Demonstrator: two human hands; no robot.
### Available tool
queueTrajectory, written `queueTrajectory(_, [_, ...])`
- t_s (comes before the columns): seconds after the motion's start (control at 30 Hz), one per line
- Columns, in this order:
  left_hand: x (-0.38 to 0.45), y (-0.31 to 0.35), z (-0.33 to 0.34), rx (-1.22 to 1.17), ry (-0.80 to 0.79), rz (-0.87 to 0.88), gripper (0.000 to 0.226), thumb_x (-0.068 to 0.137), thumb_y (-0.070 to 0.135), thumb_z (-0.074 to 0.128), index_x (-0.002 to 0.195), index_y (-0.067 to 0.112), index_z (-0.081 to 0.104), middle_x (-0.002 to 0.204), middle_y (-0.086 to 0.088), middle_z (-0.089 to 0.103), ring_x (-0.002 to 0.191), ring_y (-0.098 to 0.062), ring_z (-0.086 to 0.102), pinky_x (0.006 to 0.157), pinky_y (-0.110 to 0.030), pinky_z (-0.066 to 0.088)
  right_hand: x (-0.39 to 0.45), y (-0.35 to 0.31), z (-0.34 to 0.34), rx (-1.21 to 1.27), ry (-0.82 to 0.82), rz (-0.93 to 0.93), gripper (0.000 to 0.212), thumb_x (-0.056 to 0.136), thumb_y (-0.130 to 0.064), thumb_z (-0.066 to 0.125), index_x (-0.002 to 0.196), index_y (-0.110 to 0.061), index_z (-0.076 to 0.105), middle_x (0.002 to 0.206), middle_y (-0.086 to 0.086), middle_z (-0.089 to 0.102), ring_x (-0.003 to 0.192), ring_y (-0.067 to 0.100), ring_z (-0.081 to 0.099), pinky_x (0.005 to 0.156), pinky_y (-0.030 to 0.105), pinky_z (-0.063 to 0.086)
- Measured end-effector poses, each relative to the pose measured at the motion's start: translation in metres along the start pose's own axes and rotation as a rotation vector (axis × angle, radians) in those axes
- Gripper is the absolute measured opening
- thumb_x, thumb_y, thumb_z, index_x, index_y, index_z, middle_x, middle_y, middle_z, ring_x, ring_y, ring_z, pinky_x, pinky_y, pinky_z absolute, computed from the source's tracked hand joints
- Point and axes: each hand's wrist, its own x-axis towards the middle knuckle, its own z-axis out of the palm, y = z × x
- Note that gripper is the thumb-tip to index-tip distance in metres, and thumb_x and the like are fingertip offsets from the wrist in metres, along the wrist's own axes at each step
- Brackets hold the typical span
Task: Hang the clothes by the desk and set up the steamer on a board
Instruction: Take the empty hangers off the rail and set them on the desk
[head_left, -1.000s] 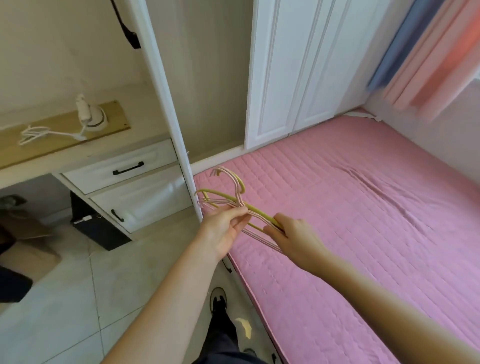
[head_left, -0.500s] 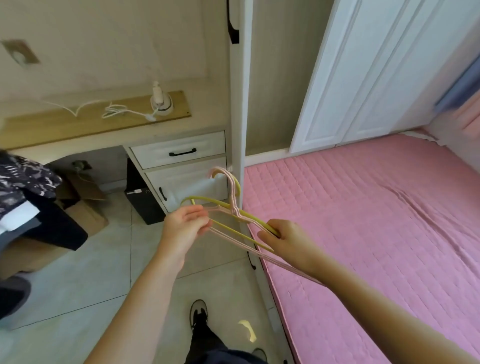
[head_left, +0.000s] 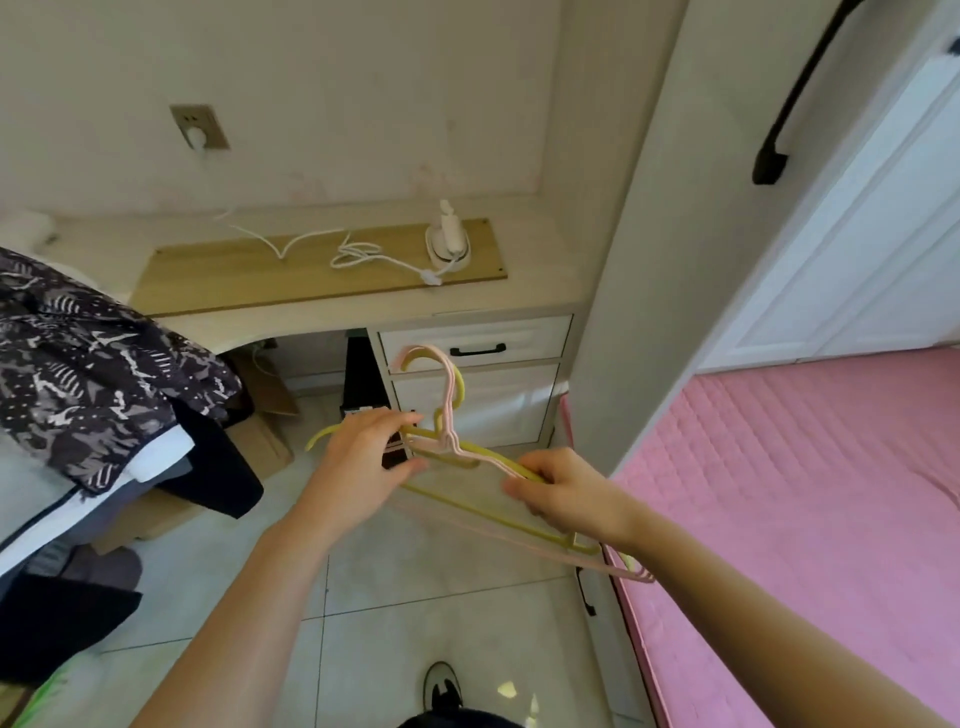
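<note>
1. Hangers: a small bunch, pink & yellow, held in mid-air betw. both hands, above the floor, in front of the drawers, hooks pointing up.
2. Left hand: fingers curled round the left shoulder of the bunch. Right hand: closed round the right arm of the hangers, thumb on top.
3. Clothes: dark patterned pile at left, by the desk; not yet on hangers.
4. Steamer: already set upright on the wooden board on the desk; cord lies loose on the board, plug seated in the wall socket.
5. Step judged: hangers being sorted, prob. one being separated.
6. Next: one hanger to be freed w/o tangling hooks, then a garment picked from the pile & threaded on.
7. Bed: pink, at right.
</note>
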Motion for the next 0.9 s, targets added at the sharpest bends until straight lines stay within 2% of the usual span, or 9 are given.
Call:
queueTrajectory(0.1, [0.018, -0.023, -0.029, -0.1, -0.061, -0.008, 0.052, 0.081, 0.021, 0.074, 0.13, 0.028, 0.056, 0.133, 0.009, 0.051, 0.136, -0.011, 0.036, 0.112, -0.033, 0.029, 0.034, -0.018, 0.007, 0.026, -0.033, -0.01, 0.028, 0.091, -0.022, 0.057, 0.067, -0.015, 0.046, 0.053, -0.004, 0.043, 0.047, 0.015, 0.036, 0.046, 0.027, 0.031])
queueTrajectory(0.23, [0.041, -0.033, -0.066, -0.426, -0.113, -0.007, 0.046, 0.082, 0.027, 0.072, 0.123, 0.042, 0.058, 0.128, 0.025, 0.057, 0.129, 0.004, 0.043, 0.106, -0.028, 0.037, 0.07, -0.037, 0.015, -0.011, -0.044, -0.03, 0.028, 0.091, -0.024, 0.057, 0.067, -0.015, 0.047, 0.055, -0.004, 0.045, 0.047, 0.013, 0.038, 0.05, 0.028, 0.034])
queueTrajectory(0.33, [0.059, -0.021, -0.078, -0.63, -0.089, -0.014, 0.036, 0.085, 0.021, 0.07, 0.118, 0.032, 0.062, 0.128, 0.019, 0.059, 0.125, 0.004, 0.048, 0.106, -0.03, 0.04, 0.092, -0.044, 0.016, -0.055, -0.022, -0.039, 0.028, 0.09, -0.026, 0.058, 0.066, -0.016, 0.048, 0.056, -0.004, 0.046, 0.047, 0.009, 0.039, 0.053, 0.028, 0.035])
queueTrajectory(0.43, [0.078, -0.007, -0.082, -0.746, -0.041, -0.032, 0.021, 0.091, 0.019, 0.062, 0.111, 0.02, 0.068, 0.128, 0.017, 0.06, 0.115, 0.01, 0.053, 0.088, -0.012, 0.046, 0.111, -0.049, 0.011, -0.065, -0.023, -0.043, 0.028, 0.09, -0.026, 0.058, 0.067, -0.015, 0.048, 0.057, -0.004, 0.046, 0.046, 0.007, 0.039, 0.053, 0.028, 0.035])
queueTrajectory(0.47, [0.085, -0.005, -0.082, -0.78, -0.027, -0.056, 0.02, 0.092, 0.023, 0.06, 0.109, 0.019, 0.069, 0.125, 0.017, 0.062, 0.112, 0.011, 0.055, 0.085, -0.011, 0.045, 0.117, -0.05, 0.008, -0.062, -0.025, -0.042, 0.027, 0.091, -0.026, 0.058, 0.068, -0.015, 0.048, 0.058, -0.004, 0.046, 0.046, 0.007, 0.039, 0.053, 0.027, 0.035])
queueTrajectory(0.57, [0.112, 0.005, -0.082, -0.909, 0.035, -0.086, 0.039, 0.091, 0.039, 0.058, 0.104, 0.003, 0.067, 0.116, 0.007, 0.069, 0.115, -0.01, 0.06, 0.105, -0.038, 0.039, 0.137, -0.054, -0.006, -0.059, -0.025, -0.043, 0.027, 0.092, -0.026, 0.057, 0.069, -0.016, 0.046, 0.061, -0.003, 0.047, 0.045, 0.004, 0.039, 0.052, 0.023, 0.035])
queueTrajectory(0.63, [0.133, 0.013, -0.082, -0.977, 0.083, -0.105, 0.037, 0.096, 0.032, 0.053, 0.102, -0.003, 0.064, 0.109, -0.003, 0.072, 0.113, -0.02, 0.062, 0.108, -0.046, 0.038, 0.153, -0.057, -0.018, -0.055, -0.024, -0.044, 0.029, 0.092, -0.026, 0.057, 0.067, -0.017, 0.045, 0.061, -0.003, 0.046, 0.046, 0.004, 0.04, 0.053, 0.023, 0.035])
queueTrajectory(0.73, [0.166, 0.027, -0.084, -0.973, 0.136, -0.09, 0.031, 0.099, 0.022, 0.047, 0.102, -0.004, 0.064, 0.102, -0.008, 0.073, 0.105, -0.02, 0.067, 0.105, -0.047, 0.041, 0.179, -0.061, -0.041, -0.024, -0.027, -0.049, 0.03, 0.091, -0.026, 0.057, 0.066, -0.016, 0.043, 0.06, -0.001, 0.044, 0.05, 0.01, 0.039, 0.055, 0.027, 0.035])
queueTrajectory(0.9, [0.223, 0.053, -0.088, -0.911, 0.202, -0.051, 0.027, 0.1, 0.016, 0.047, 0.096, 0.002, 0.069, 0.095, -0.011, 0.073, 0.094, -0.023, 0.069, 0.097, -0.042, 0.049, 0.213, -0.07, -0.081, 0.125, -0.095, -0.022, 0.027, 0.095, -0.022, 0.053, 0.069, -0.018, 0.046, 0.053, -0.011, 0.039, 0.044, 0.003, 0.037, 0.048, 0.016, 0.033])
